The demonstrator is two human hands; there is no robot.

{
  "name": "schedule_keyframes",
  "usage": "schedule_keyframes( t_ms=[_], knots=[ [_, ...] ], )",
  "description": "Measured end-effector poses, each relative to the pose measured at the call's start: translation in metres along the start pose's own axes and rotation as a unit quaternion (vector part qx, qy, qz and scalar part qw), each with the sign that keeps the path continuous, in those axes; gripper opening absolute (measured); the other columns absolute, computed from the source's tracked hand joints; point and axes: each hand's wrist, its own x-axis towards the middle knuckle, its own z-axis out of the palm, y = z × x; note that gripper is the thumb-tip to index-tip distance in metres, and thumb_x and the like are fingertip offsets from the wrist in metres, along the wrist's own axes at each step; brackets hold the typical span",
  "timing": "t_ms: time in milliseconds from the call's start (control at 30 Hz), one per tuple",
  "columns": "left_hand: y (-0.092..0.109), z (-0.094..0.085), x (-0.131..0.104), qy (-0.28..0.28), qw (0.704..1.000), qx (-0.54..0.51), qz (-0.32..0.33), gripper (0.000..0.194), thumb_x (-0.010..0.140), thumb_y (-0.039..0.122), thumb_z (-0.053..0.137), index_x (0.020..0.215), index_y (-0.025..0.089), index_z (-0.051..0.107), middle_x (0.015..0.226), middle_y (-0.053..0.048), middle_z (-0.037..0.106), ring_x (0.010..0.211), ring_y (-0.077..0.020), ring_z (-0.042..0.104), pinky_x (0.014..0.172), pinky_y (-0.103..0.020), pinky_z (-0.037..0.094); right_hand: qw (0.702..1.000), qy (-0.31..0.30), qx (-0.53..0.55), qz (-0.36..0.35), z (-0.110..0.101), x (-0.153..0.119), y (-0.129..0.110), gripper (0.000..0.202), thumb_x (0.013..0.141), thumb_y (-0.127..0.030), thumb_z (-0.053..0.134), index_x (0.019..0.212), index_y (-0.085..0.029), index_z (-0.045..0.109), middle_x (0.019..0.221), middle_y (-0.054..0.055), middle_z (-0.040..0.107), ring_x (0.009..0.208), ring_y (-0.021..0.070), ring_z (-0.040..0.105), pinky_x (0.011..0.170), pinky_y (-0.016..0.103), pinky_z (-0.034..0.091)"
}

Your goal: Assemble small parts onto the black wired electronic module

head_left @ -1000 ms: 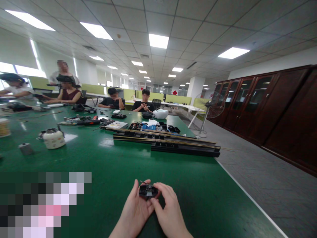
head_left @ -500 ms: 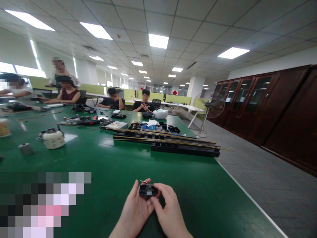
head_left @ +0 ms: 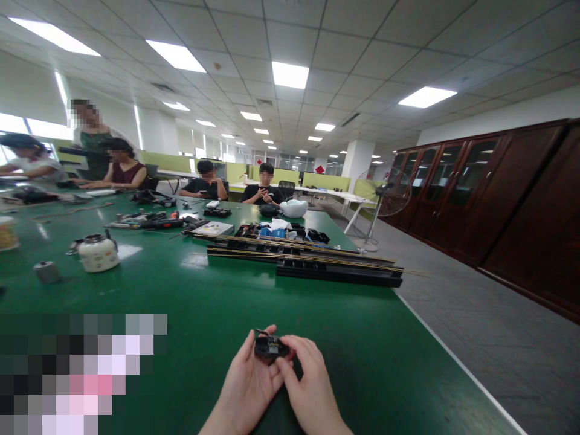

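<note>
A small black plastic housing [head_left: 268, 347] is held between my two hands above the green table [head_left: 217, 314]. Its hollow side faces me, with a greyish part inside and a thin light strip sticking up at its top left edge. My left hand [head_left: 250, 377] cradles it from below and from the left, palm up, fingers behind it. On the right end, the thumb and fingers of my right hand [head_left: 308, 368] pinch it. What exactly the housing belongs to I cannot make out.
Long black rails [head_left: 339, 275] with thin brass-coloured rods lie beyond my hands. A white jar [head_left: 97, 254] and a grey metal cylinder [head_left: 46, 272] stand to the left. Tools [head_left: 158, 222] lie farther back. Several people are around the far side; a fan [head_left: 380, 196] stands right.
The black housing has tilted slightly in my hands, which otherwise stay in place. At the far left, the standing person has shifted to the left.
</note>
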Motion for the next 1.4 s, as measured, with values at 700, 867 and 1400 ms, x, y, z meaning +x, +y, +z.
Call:
schedule_keyframes(
  t_ms=[700, 867, 1400],
  knots=[
    [-0.003, 0.0, 0.002, 0.011, 1.0, 0.002, 0.013, 0.021, 0.081, 0.034, 0.047, 0.086, 0.017, 0.058, 0.077, -0.005, 0.063, 0.067, -0.0147, 0.061, 0.063, -0.029, 0.047, 1.0, -0.014, -0.016, 0.015, 0.003, -0.001, 0.0, 0.026, 0.068, -0.013, 0.059, 0.087, -0.028, 0.064, 0.104, 0.004, 0.061, 0.102, 0.0238, 0.052, 0.087, 0.042, 0.042],
    [-0.005, -0.001, 0.006, 0.063, 0.996, 0.013, 0.054, 0.016, 0.081, 0.029, 0.047, 0.086, 0.017, 0.055, 0.078, -0.006, 0.063, 0.07, -0.016, 0.062, 0.065, -0.03, 0.049, 1.0, -0.008, -0.012, -0.01, 0.003, -0.001, 0.001, 0.019, 0.072, -0.015, 0.054, 0.087, -0.025, 0.061, 0.102, 0.004, 0.061, 0.101, 0.0223, 0.053, 0.087, 0.039, 0.043],
    [0.002, -0.005, 0.004, 0.045, 0.999, -0.012, 0.014, 0.022, 0.073, 0.033, 0.057, 0.08, 0.012, 0.056, 0.094, -0.015, 0.066, 0.085, -0.0254, 0.064, 0.071, -0.035, 0.051, 0.993, 0.098, -0.044, 0.04, 0.001, 0.001, 0.019, 0.025, 0.083, -0.024, 0.043, 0.103, -0.022, 0.057, 0.103, 0.006, 0.063, 0.098, 0.0194, 0.056, 0.085, 0.035, 0.046]
  ],
)
